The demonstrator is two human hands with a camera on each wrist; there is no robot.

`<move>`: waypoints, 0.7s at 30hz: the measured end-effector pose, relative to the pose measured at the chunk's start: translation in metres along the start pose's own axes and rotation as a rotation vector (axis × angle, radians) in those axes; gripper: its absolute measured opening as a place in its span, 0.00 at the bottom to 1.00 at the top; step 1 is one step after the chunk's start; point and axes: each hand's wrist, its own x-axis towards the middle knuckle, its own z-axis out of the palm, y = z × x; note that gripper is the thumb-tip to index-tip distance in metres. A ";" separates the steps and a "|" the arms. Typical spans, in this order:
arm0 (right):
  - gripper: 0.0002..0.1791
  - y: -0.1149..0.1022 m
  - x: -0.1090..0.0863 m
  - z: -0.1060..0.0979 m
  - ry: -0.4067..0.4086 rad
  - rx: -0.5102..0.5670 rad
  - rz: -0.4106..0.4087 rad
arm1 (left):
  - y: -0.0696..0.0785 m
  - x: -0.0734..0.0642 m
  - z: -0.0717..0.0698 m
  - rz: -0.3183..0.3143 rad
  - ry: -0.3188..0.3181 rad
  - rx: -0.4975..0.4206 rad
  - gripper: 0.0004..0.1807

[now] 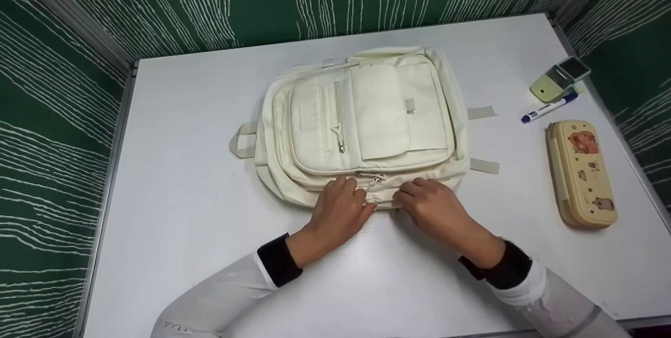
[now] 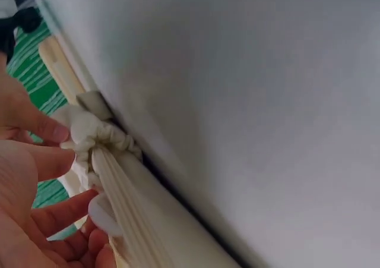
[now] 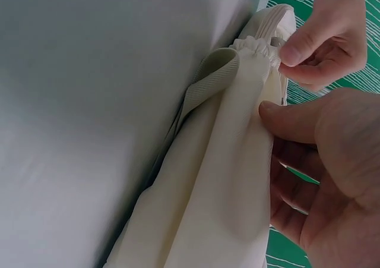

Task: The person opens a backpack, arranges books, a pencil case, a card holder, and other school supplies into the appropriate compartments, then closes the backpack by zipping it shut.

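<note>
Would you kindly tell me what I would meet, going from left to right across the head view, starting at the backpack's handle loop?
The backpack's handle loop → the left hand → the right hand → the yellow pencil case.

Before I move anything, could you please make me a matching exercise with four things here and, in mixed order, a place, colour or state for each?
Things:
1. backpack
2. pencil case
3. marker
4. table

Descriptions:
A. slim, white with blue
B. beneath the other three
C. cream, held along its near side by the left hand and right hand
D. yellow, decorated with animal pictures

Pairs: 1-C, 2-D, 3-A, 4-B
</note>
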 end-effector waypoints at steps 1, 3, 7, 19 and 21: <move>0.09 0.000 0.000 0.000 0.001 0.000 0.000 | 0.002 0.001 0.001 -0.014 -0.010 0.021 0.19; 0.09 0.000 -0.001 0.001 0.003 0.002 0.000 | 0.005 0.002 0.002 -0.041 -0.030 0.052 0.20; 0.09 0.001 -0.002 0.001 0.015 0.003 -0.003 | 0.012 0.007 0.000 -0.093 -0.087 0.060 0.19; 0.09 0.001 -0.001 0.003 0.035 0.000 -0.007 | 0.016 0.019 -0.003 -0.209 -0.138 -0.096 0.09; 0.09 0.000 -0.001 0.003 0.039 0.005 -0.010 | 0.015 0.019 -0.005 -0.204 -0.119 -0.110 0.08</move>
